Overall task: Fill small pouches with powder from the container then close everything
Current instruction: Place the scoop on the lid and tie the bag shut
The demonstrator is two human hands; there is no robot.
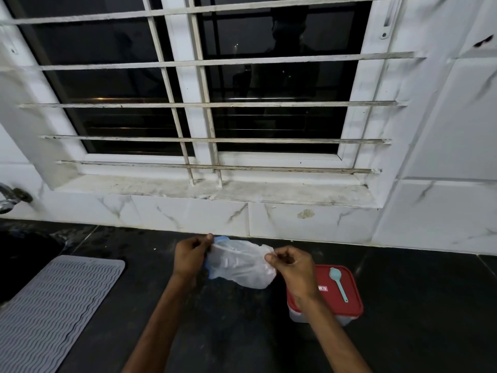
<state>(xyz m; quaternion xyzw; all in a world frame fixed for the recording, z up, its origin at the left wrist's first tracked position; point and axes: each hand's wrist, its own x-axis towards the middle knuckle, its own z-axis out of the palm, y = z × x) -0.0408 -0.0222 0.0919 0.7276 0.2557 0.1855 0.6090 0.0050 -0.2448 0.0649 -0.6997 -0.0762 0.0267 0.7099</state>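
You work under dim, even indoor light; the far window [282, 84] is black, and edges bow and blur.

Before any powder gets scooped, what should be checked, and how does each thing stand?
1. Grip on the clear bag: ok; the left hand and the right hand each pinch one end of it.
2. Mouth of the bag open: cannot tell.
3. The container open: not ok; its red lid is on.
4. The spoon close by: ok; it lies on the lid.
5. A hand free to scoop: not ok; both hold the bag.
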